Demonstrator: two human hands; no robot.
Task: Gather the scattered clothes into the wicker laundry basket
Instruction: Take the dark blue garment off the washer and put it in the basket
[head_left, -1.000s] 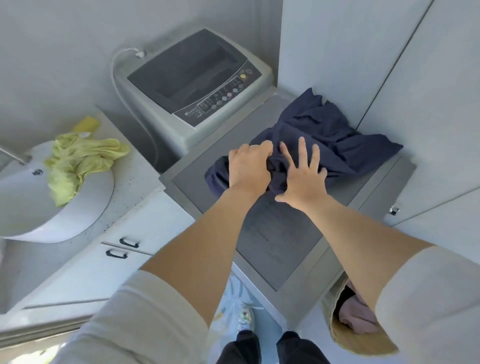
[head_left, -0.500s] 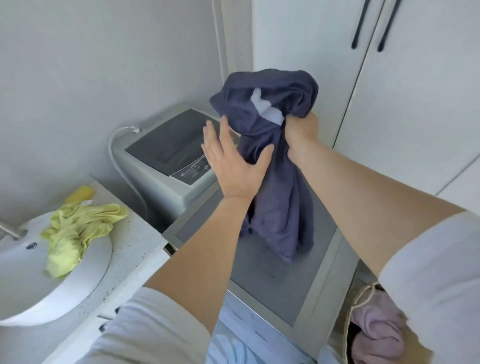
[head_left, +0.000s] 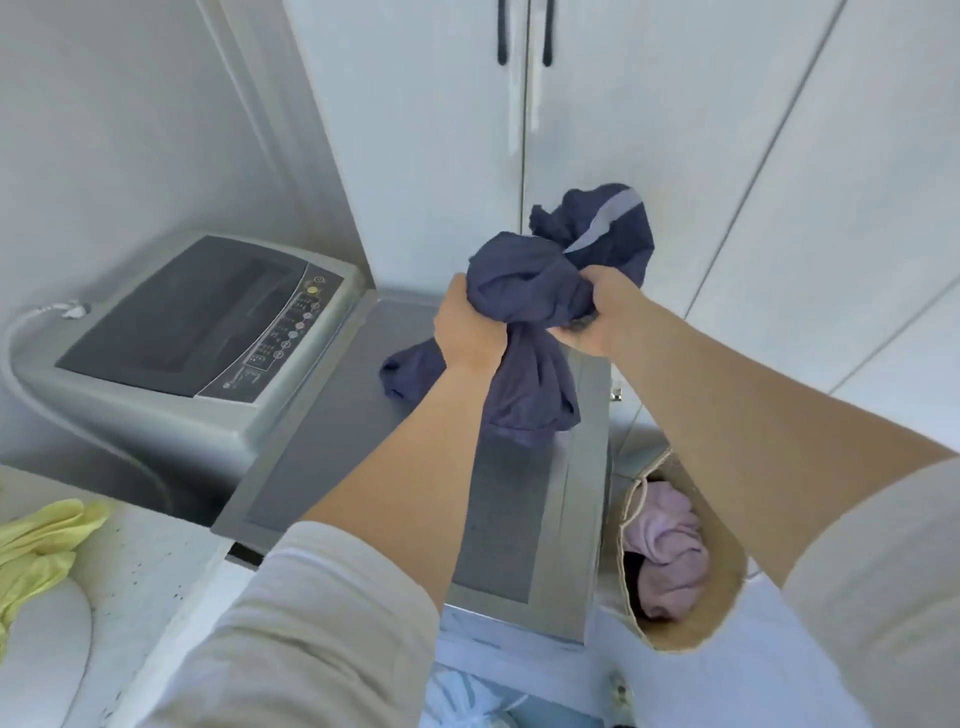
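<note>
Now both hands, left hand (head_left: 467, 327) and right hand (head_left: 597, 312), clutch the navy garment (head_left: 524, 296).

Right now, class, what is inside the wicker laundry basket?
Inside the wicker laundry basket lies a bunched pink garment, with a dark gap beside it. The right forearm covers part of the basket, so anything else inside or beneath the pink garment cannot be seen.

both hands (head_left: 530, 322) are bunched in the navy garment (head_left: 540, 291), lifted off the grey appliance top (head_left: 395, 457). below them that flat top is bare except for a trailing fold under the left hand. just behind the hands, white cabinet doors (head_left: 675, 156) close the way. left of them stands the washing machine (head_left: 197, 332). down to the right, the wicker basket (head_left: 691, 629) is open, with pink clothes (head_left: 670, 556) inside and the right forearm across its rim.
</note>
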